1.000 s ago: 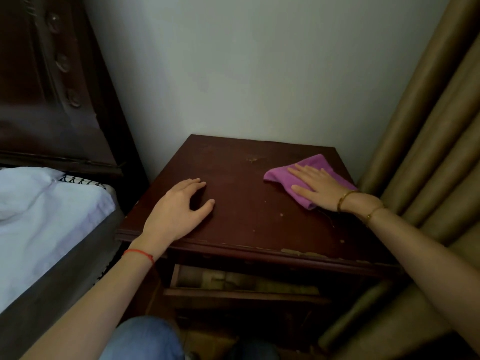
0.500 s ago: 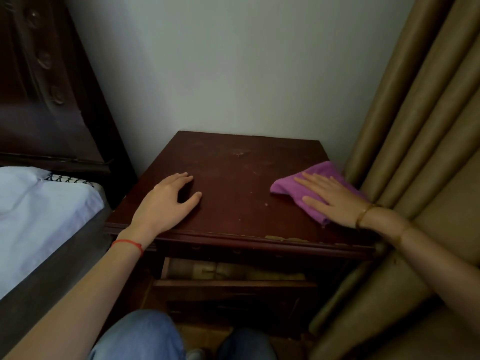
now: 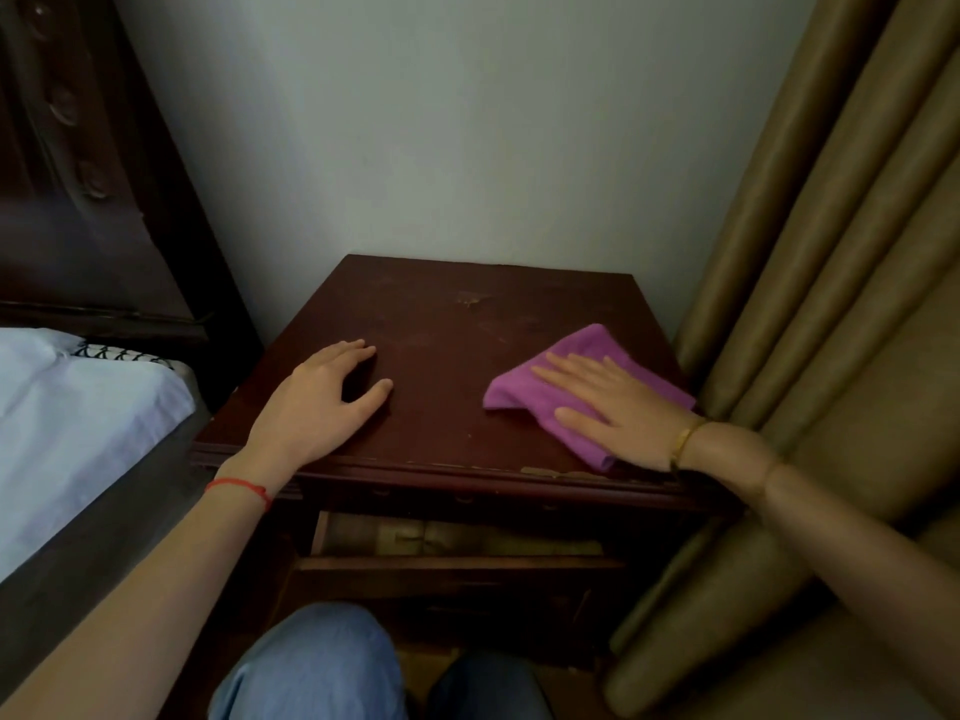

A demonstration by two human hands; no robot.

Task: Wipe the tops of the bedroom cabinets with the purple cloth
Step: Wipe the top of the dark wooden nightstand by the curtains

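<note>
A dark brown wooden bedside cabinet (image 3: pixel 447 335) stands against the wall, its top scuffed and chipped along the front edge. The purple cloth (image 3: pixel 524 394) lies folded on the right side of the top, reaching the front right corner. My right hand (image 3: pixel 608 402) presses flat on the cloth with straight fingers pointing left. My left hand (image 3: pixel 322 402) rests on the front left part of the top, fingers relaxed and slightly spread, holding nothing.
A bed with a white sheet (image 3: pixel 67 423) and dark headboard (image 3: pixel 78 174) lies close on the left. Tan curtains (image 3: pixel 831 304) hang against the cabinet's right side. An open shelf (image 3: pixel 457 543) sits under the top. My knees (image 3: pixel 322 667) are below the cabinet front.
My right hand has slid the cloth from the back right area toward the front right edge. The left hand has stayed in place.
</note>
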